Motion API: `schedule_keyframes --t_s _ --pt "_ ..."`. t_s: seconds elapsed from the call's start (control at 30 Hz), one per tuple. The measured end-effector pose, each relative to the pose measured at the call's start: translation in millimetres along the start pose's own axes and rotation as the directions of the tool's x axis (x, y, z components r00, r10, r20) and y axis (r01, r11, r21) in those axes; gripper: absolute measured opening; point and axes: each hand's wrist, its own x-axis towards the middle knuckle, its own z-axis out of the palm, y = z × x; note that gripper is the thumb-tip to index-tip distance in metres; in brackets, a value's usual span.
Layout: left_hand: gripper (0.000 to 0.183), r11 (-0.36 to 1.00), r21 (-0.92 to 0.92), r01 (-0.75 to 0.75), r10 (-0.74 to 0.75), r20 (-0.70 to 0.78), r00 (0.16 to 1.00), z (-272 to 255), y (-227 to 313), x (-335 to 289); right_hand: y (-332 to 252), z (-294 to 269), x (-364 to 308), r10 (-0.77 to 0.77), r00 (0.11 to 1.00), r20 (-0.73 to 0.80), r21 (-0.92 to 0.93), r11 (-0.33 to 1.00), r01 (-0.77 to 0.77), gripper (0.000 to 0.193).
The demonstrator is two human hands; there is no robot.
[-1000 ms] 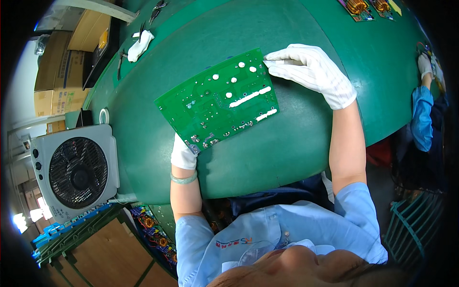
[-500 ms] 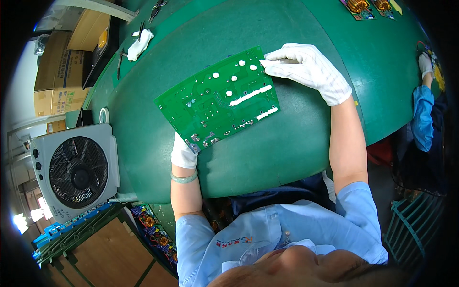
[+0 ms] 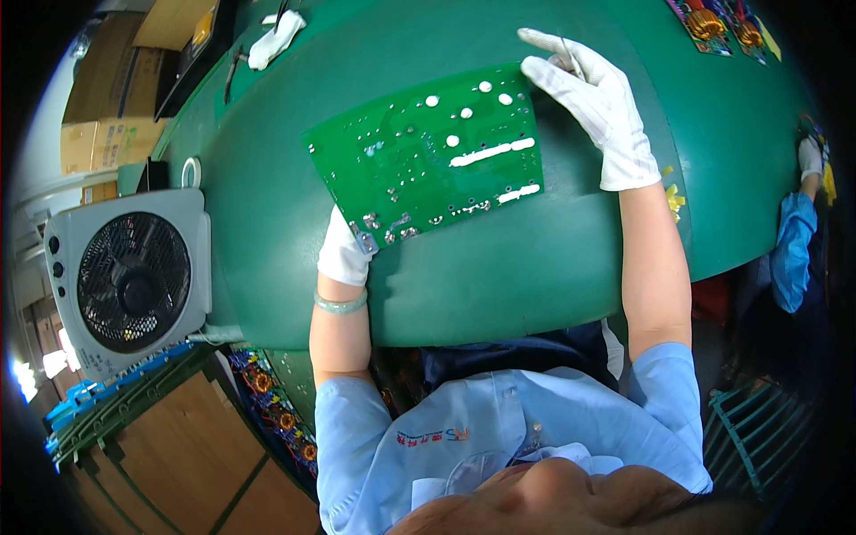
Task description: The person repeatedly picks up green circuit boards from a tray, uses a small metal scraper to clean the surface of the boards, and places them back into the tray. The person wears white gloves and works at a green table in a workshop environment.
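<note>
A green circuit board [image 3: 419, 165] with white patches and solder joints facing me is held tilted above the table. My left hand [image 3: 341, 250], in a white glove, grips its lower left corner, with the fingers hidden behind the board. At the upper right corner is my right hand [image 3: 588, 102], gloved too. Its thumb lies close to or against that corner, while the index finger stretches out above, apart from the thumb. The other fingers are bent and partly hidden.
On the green table [image 3: 446, 294] lie a white cloth [image 3: 276, 40] and, at the far right, boards with copper coils [image 3: 709, 27]. Yellow scraps [image 3: 674, 201] lie beyond my right wrist. A box fan [image 3: 134, 281] stands left. A co-worker's gloved hand [image 3: 810, 156] works at the right edge.
My right index finger has lifted away from the board's corner and spread from the thumb. The view has shifted, and the board sits slightly flatter, still in my left hand.
</note>
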Motion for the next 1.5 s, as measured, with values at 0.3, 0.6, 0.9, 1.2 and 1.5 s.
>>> schedule_keyframes --t_s 0.3,0.6,0.9,1.2,1.5 --pt "0.037 0.970 0.239 -0.039 0.062 -0.088 0.994 -1 0 -6 19 6 12 -0.016 0.998 -0.063 0.108 0.994 0.023 0.027" --pt "0.034 0.993 -0.114 0.035 -0.039 -0.035 0.999 -14 -5 2 3 20 -3 0.095 0.992 -0.082 0.346 0.936 -0.061 0.035" --pt "0.035 0.998 0.059 -0.007 0.009 -0.028 1.000 -8 -5 1 -1 20 -13 0.108 0.994 0.024 0.276 0.955 -0.111 0.036" --pt "0.036 0.907 0.264 -0.327 0.241 0.313 0.919 -13 -14 12 -14 7 -26 0.105 0.994 0.034 0.456 0.883 -0.109 0.027" --pt "0.034 0.999 -0.035 -0.009 0.012 0.087 0.996 3 -1 2 -12 12 -25 0.081 0.997 -0.006 0.406 0.911 -0.072 0.029"
